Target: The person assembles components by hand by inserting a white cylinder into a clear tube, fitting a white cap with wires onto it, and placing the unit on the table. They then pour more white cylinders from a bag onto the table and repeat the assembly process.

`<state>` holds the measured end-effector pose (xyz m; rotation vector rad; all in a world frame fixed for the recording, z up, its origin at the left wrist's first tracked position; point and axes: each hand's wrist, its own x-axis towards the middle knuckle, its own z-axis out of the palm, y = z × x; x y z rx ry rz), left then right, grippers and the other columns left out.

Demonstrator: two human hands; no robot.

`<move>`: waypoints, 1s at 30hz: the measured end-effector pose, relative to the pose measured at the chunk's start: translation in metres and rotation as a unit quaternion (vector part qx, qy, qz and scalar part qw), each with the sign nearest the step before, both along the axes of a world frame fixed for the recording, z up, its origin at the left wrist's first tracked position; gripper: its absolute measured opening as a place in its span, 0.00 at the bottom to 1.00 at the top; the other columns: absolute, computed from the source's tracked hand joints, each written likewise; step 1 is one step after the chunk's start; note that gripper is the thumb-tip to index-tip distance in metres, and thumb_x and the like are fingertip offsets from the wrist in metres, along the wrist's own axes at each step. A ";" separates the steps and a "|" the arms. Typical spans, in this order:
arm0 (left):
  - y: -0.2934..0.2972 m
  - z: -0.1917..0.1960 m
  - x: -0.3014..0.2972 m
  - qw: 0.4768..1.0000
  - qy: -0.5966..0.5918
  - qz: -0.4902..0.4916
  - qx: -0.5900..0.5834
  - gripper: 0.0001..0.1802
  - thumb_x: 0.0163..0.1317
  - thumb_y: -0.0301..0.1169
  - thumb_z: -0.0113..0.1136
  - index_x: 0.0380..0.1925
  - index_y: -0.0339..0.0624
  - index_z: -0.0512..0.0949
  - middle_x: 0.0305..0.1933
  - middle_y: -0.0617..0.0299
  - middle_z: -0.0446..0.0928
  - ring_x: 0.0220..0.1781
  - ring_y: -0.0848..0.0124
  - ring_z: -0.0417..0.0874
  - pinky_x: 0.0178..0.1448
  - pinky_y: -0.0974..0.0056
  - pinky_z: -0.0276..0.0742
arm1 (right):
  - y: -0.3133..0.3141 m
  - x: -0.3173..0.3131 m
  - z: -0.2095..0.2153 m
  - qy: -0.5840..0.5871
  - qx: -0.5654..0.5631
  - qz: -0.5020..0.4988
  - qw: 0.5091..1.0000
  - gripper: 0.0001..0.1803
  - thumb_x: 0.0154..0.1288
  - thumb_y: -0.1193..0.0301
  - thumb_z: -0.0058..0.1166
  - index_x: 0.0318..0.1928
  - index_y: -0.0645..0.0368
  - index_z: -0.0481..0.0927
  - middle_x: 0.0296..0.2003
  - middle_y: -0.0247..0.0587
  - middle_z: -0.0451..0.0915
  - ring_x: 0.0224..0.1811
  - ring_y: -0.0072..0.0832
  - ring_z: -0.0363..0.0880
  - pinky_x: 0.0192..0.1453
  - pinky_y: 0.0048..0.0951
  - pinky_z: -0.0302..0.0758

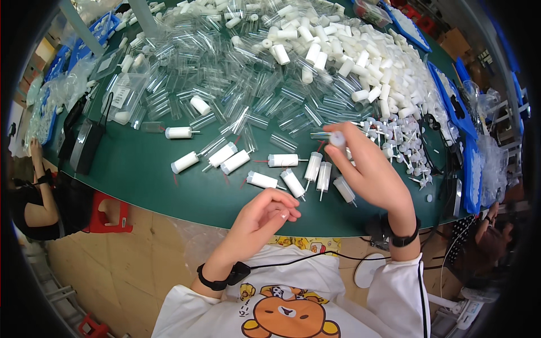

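- One clear tube [326, 136] pinched in right hand [369, 172] fingertips, above the green counter [141, 169].
- Left hand [262, 217] loosely curled, holding nothing, at counter edge.
- Tube likely light, stiff, slippery; grip mid-barrel.

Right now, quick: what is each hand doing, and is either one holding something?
Left hand: fingers loosely curled, holding nothing visible, at the table's near edge.
Right hand: fingers pinched on a small clear tube with a white cap.

- The counter [141, 169] has a matt, smooth green top.
- The tubes [270, 90] are clear, glossy plastic.
- The caps [360, 62] look like matt white plastic.
- The trays [451, 107] are blue plastic.
- The stool [107, 217] is red, glossy plastic.
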<state>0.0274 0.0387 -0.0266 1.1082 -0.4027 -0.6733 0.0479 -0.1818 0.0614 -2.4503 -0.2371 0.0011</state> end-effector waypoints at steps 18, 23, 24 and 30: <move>-0.005 0.005 -0.002 0.999 0.029 -0.017 0.004 0.06 0.65 0.23 0.45 0.41 0.35 0.68 0.44 0.55 0.74 0.44 0.70 0.77 0.50 0.65 0.73 | -0.005 -0.005 0.006 -0.004 0.015 -0.014 1.000 0.14 0.65 0.69 0.48 0.47 0.65 0.68 0.35 0.53 0.74 0.38 0.46 0.74 0.43 0.37 0.69; -0.005 0.006 -0.001 0.999 0.011 -0.013 0.027 0.06 0.65 0.22 0.45 0.41 0.34 0.68 0.43 0.56 0.74 0.44 0.72 0.77 0.50 0.67 0.73 | -0.017 0.022 -0.020 0.003 -0.106 0.047 0.993 0.18 0.65 0.66 0.47 0.50 0.66 0.69 0.43 0.54 0.75 0.47 0.46 0.73 0.51 0.36 0.68; -0.005 0.004 -0.002 1.000 0.011 -0.012 0.023 0.06 0.65 0.21 0.45 0.41 0.34 0.68 0.43 0.58 0.74 0.44 0.73 0.77 0.50 0.69 0.72 | -0.018 0.024 -0.023 0.001 -0.104 0.048 0.993 0.18 0.65 0.66 0.47 0.50 0.66 0.69 0.43 0.54 0.75 0.47 0.46 0.73 0.51 0.36 0.68; -0.005 0.002 -0.003 0.999 -0.003 -0.012 0.033 0.05 0.65 0.21 0.45 0.40 0.35 0.68 0.43 0.58 0.74 0.44 0.73 0.77 0.50 0.69 0.72 | -0.015 0.022 -0.016 0.057 -0.070 0.034 0.995 0.17 0.65 0.67 0.48 0.49 0.65 0.70 0.45 0.54 0.75 0.48 0.46 0.74 0.51 0.36 0.68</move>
